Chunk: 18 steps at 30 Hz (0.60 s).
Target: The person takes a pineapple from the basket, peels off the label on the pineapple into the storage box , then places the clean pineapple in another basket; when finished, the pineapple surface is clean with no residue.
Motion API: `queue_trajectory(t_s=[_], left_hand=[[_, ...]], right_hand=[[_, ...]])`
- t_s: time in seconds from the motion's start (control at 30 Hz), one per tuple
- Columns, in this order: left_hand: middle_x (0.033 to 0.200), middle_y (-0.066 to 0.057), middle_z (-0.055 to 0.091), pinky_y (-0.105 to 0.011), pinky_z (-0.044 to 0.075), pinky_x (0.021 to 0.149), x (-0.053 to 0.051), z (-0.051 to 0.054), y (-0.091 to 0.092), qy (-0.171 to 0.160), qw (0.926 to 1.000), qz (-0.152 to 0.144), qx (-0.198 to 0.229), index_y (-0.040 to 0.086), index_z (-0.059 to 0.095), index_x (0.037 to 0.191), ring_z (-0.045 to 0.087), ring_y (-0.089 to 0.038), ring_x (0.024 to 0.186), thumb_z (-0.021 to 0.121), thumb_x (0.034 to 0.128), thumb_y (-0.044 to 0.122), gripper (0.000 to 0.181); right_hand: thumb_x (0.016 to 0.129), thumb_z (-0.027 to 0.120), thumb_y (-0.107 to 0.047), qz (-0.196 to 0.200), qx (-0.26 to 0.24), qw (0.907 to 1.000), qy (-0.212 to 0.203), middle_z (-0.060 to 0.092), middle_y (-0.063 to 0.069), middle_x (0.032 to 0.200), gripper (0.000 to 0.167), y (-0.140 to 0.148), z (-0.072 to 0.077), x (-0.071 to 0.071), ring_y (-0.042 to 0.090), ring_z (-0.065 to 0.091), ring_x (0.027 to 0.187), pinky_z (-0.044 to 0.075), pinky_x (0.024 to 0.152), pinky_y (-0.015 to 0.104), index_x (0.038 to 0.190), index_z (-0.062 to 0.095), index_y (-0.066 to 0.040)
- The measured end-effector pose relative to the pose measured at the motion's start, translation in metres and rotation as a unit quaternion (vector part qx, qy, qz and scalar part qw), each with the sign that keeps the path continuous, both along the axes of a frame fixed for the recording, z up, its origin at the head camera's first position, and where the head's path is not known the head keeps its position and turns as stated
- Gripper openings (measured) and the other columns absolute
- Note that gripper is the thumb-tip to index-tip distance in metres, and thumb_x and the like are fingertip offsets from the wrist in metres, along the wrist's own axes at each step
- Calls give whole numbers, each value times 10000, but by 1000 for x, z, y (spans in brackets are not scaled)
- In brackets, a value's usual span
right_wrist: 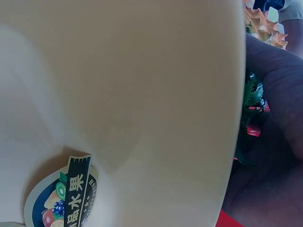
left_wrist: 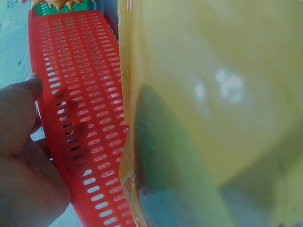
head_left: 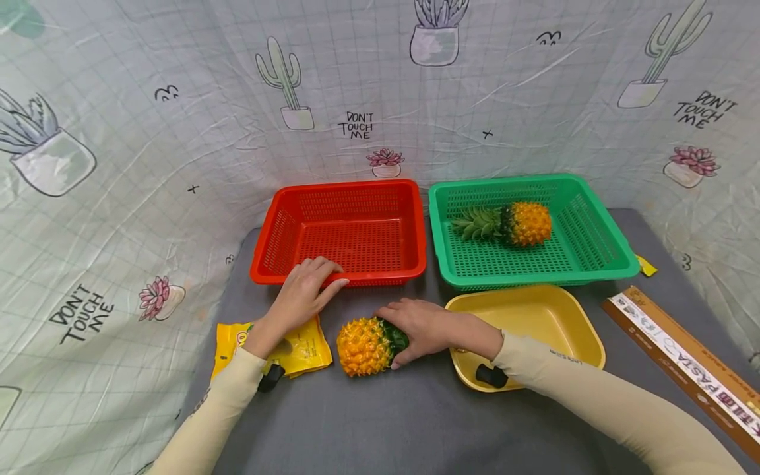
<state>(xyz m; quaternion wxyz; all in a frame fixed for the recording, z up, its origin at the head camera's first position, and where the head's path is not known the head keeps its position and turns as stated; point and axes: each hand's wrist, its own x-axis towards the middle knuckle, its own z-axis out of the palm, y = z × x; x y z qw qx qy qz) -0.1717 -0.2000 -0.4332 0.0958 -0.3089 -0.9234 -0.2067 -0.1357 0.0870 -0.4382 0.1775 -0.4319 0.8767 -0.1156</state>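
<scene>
My left hand [head_left: 307, 290] is at the near rim of the red slotted basket [head_left: 415, 227]. Its fingers reach over the rim while the thumb stays on the outer side, also seen in the left wrist view beside the basket wall [left_wrist: 90, 109]. With my right hand [head_left: 423, 324] I grip the leafy crown of an orange pineapple [head_left: 363, 346]. The fruit lies on its side on the grey table, body toward the left. Most of the crown is hidden under that hand. In the right wrist view only some leaves [right_wrist: 252, 92] and spiky skin [right_wrist: 267, 29] show.
A green basket [head_left: 623, 264] at the back right holds another pineapple [head_left: 530, 223]. Below my right forearm is a yellow tub [head_left: 567, 310]. A yellow packet [head_left: 305, 349] lies beneath my left wrist. A long brown box [head_left: 683, 359] lies at the right.
</scene>
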Motion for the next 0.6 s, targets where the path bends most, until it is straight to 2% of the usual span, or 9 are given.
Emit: queue_trajectory(t_s=[0.37, 0.6], left_hand=[[1136, -61, 640, -410, 399, 816, 1, -1, -1, -212, 9995, 121, -178, 79, 710, 1229, 517, -266, 936, 637, 1072, 396, 361], [1145, -66, 641, -414, 406, 801, 0, 0, 1, -204, 9993, 161, -257, 89, 709, 1224, 522, -271, 929, 707, 1042, 306, 283]], right_hand=[[811, 874, -533, 20, -243, 9995, 202, 610, 66, 1379, 858, -2, -3, 2, 273, 595, 1186, 495, 1002, 512, 1490, 525, -140], [806, 881, -506, 79, -477, 9984, 298, 625, 49, 1339, 830, 2, 0, 3, 253, 596, 1153, 501, 983, 505, 1467, 546, -133]])
